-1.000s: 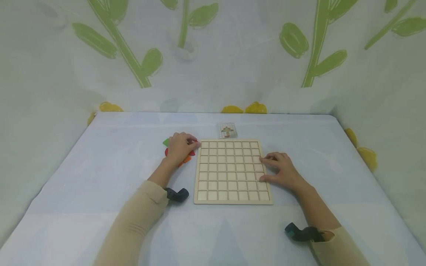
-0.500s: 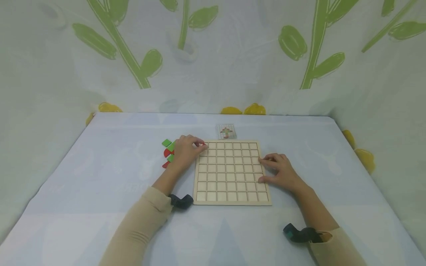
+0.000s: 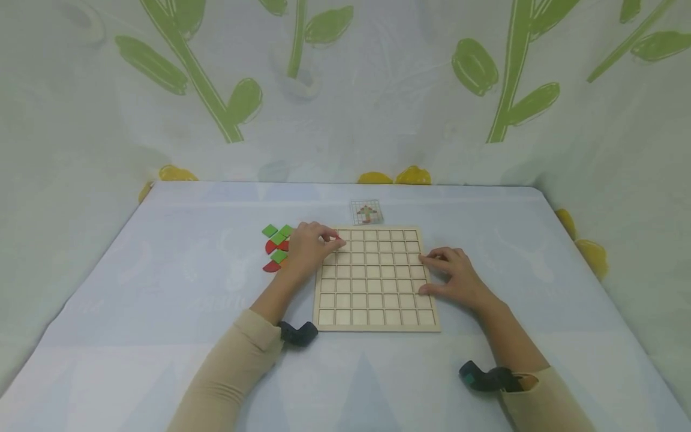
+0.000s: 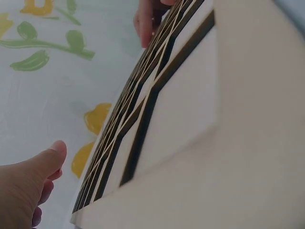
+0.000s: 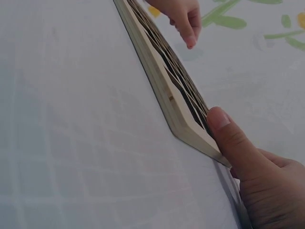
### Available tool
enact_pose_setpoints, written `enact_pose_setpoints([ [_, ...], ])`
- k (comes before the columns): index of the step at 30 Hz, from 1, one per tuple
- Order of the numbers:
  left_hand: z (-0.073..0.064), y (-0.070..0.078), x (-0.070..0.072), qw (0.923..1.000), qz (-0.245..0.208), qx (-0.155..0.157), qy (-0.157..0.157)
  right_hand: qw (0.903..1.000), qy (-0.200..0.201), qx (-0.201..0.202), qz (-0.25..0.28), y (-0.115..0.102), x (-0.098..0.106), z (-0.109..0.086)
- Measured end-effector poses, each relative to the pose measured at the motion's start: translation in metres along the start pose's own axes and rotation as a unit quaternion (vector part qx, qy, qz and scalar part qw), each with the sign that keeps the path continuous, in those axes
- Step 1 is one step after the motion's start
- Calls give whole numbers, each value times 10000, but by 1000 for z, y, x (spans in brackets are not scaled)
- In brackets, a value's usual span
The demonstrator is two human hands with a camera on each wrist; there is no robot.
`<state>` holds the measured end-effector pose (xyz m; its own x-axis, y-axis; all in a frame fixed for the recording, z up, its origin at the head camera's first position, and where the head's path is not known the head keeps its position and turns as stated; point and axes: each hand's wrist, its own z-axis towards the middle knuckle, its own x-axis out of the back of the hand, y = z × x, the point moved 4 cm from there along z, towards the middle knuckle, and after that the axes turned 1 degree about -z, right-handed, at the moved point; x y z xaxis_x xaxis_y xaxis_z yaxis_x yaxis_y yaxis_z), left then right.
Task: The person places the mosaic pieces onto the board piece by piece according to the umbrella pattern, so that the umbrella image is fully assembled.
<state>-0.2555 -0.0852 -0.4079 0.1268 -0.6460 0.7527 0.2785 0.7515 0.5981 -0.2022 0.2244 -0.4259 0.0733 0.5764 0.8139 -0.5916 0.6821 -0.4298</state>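
Note:
My left hand (image 3: 309,251) pinches a small red piece (image 3: 338,236) between thumb and forefinger, over the upper left of a wooden grid board (image 3: 372,329). Most of the piece is hidden by the fingers; only a red sliver shows. The square cells of the board that are in sight hold no pieces. My right hand (image 3: 456,277) rests at the board's right rim, thumb and forefinger spread along it. In the right wrist view the right thumb (image 5: 231,136) lies on the rim near a corner.
Left of the board lie several flat pieces, among them a green one (image 3: 270,230), a red one (image 3: 272,266) and an orange one partly behind the left wrist. Behind the board is a small clear square (image 3: 366,212) with a gridded tree-like pattern. A white patterned cloth (image 3: 162,288) covers the table.
My left hand has moved right from the loose pieces to above the board's upper left, with a red piece in its fingertips, uncovering more pieces. My right hand stays at the rim.

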Motion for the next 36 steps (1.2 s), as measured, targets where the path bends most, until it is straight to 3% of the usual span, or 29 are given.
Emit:
enact_pose_setpoints([
  [5,0,6,-6,9999,154,-62,-15,10000,-29,16,-18,1,-1,1],
  [24,-2,35,-32,9991,52,-396,-164,9999,-86,-97,-103,0,0,0],
  [36,3,40,-51,9988,-38,-187,-453,10000,-20,-25,52,2,0,0],
])
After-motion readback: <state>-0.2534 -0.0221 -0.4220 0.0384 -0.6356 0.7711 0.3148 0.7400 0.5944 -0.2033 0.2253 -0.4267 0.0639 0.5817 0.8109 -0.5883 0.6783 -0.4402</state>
